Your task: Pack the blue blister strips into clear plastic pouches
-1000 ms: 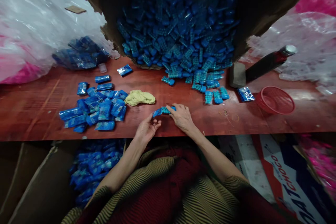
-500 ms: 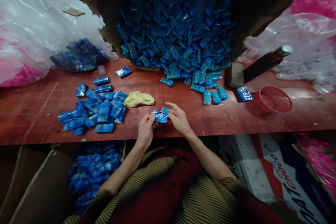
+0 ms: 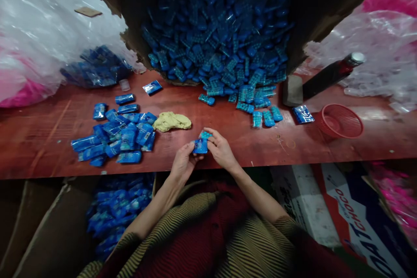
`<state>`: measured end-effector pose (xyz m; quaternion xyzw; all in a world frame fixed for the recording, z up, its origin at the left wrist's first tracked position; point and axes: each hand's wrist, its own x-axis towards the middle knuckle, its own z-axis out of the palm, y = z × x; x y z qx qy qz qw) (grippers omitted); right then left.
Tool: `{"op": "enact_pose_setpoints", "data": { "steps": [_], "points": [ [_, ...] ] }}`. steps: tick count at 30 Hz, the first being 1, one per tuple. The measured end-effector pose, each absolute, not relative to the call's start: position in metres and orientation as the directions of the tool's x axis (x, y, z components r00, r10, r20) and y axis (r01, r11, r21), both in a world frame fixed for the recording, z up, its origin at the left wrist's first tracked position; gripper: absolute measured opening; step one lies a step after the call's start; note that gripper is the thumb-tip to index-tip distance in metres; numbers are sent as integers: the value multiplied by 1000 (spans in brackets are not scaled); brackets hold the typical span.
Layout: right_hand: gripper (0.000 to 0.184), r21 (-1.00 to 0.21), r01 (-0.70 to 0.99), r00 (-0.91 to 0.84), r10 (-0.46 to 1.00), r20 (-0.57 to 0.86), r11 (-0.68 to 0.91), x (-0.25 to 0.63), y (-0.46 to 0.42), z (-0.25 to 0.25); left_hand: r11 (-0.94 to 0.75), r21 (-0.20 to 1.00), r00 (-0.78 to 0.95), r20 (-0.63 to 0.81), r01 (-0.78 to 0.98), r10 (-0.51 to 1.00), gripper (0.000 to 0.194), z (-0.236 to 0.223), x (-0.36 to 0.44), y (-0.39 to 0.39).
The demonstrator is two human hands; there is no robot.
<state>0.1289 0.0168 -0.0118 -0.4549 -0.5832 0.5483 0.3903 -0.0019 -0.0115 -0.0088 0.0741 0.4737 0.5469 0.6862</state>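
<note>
Near the front edge of the table, my left hand (image 3: 184, 158) pinches a printed blue wrapper sleeve (image 3: 200, 146). My right hand (image 3: 221, 150) grips a small clear box of light-blue candies (image 3: 206, 134), which shows at the far end of the sleeve. Whether the box is partly inside the sleeve I cannot tell. To the left lies a heap of blue wrapped packs (image 3: 128, 137), with a crumpled yellowish cloth (image 3: 172, 121) beside it. Several unwrapped candy boxes (image 3: 257, 119) lie to the right, in front of a large pile of the same boxes (image 3: 221, 47).
A torn cardboard carton (image 3: 130, 34) holds the pile. At right stand a dark bottle-like object (image 3: 332, 76) leaning by a grey block (image 3: 292, 90), a red basket (image 3: 342, 120) and a stack of blue wrappers (image 3: 302, 114). Another wrapper bundle (image 3: 97, 67) lies back left.
The candy box now shows more clearly above the sleeve. My right fingers have curled in around it, and my left hand has shifted slightly right.
</note>
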Motion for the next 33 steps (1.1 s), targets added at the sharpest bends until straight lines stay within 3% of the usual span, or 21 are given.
{"op": "enact_pose_setpoints", "data": {
  "steps": [9, 11, 13, 15, 17, 18, 25, 30, 33],
  "points": [
    [40, -973, 213, -315, 949, 21, 92, 135, 15, -2, 432, 560, -28, -632, -707, 774, 16, -1, 0, -11],
    [41, -941, 304, -302, 952, 53, 149, 141, 21, -1, 467, 533, -8, -665, -706, 747, 19, 1, -2, -10],
    [41, -810, 553, -245, 967, 65, 195, 148, 29, -1, 499, 507, 9, -695, -703, 719, 22, 2, -5, -9],
    [37, -567, 800, -216, 976, 34, 197, 155, 37, -3, 511, 493, 12, -711, -704, 703, 21, 1, -7, -8],
    [29, -375, 899, -255, 966, -31, 225, 158, 42, -7, 518, 487, 16, -717, -703, 697, 21, -1, -9, -7],
    [27, -337, 904, -296, 954, -54, 262, 159, 43, -10, 521, 486, 13, -722, -702, 692, 21, -3, -10, -6],
    [42, -368, 842, -428, 904, -9, 395, 149, 28, -16, 520, 477, -62, -776, -708, 627, 23, -10, -11, -1],
    [38, -316, 872, -402, 915, -25, 374, 132, 18, -18, 510, 494, -78, -768, -704, 636, 25, -10, -11, 1],
    [35, -515, 811, -318, 948, 6, 276, 137, 30, -21, 498, 483, -85, -774, -721, 627, 28, -9, -13, 2]
  ]
}}
